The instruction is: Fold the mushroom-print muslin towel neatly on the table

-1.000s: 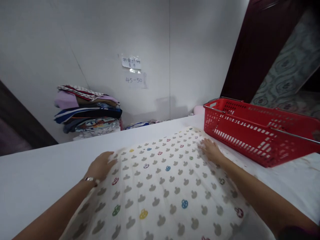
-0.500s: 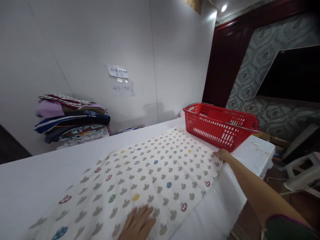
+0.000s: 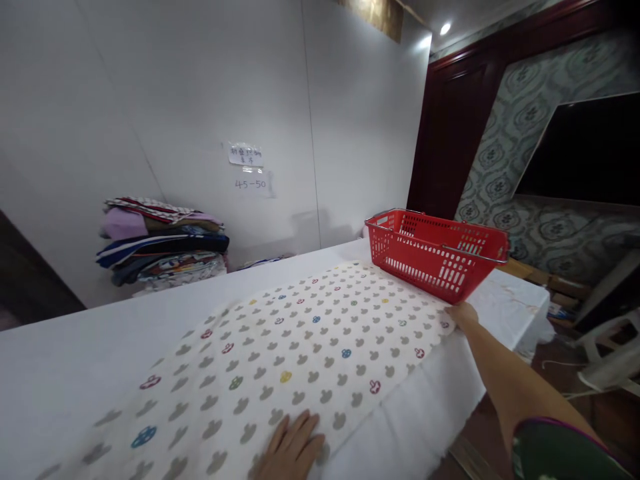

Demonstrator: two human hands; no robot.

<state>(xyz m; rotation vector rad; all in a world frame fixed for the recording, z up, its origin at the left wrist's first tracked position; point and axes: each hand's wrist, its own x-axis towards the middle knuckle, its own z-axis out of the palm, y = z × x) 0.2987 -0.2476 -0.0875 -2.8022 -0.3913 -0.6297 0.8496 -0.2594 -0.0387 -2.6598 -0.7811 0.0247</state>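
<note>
A white printed cloth (image 3: pixel 305 340) is laid out over the white table (image 3: pixel 55 373), its long axis run from about 8 o'clock, where its end is cut off by the view, to about 2 o'clock. The left hand (image 3: pixel 290 452) is set on the cloth close to its near edge, with most of the print spread from 9 to 1 o'clock of it; it is held flat, fingers slightly parted, with nothing gripped. The right hand (image 3: pixel 464 316) is placed at 2 o'clock from the left, at the cloth's right corner, with the cloth spread toward 8 to 10 o'clock of it; whether the corner is pinched or only touched cannot be told. Neither hand is the nearer one, since the cloth is met by both. A red basket (image 3: pixel 430 263) is stood just beside the right hand, at about 11 o'clock. Compared with a second ago, when both hands were placed up by the far part of the cloth, they are now found along its near side, and more of its right corner is shown; against half a second ago, their places are hardly changed.
</note>
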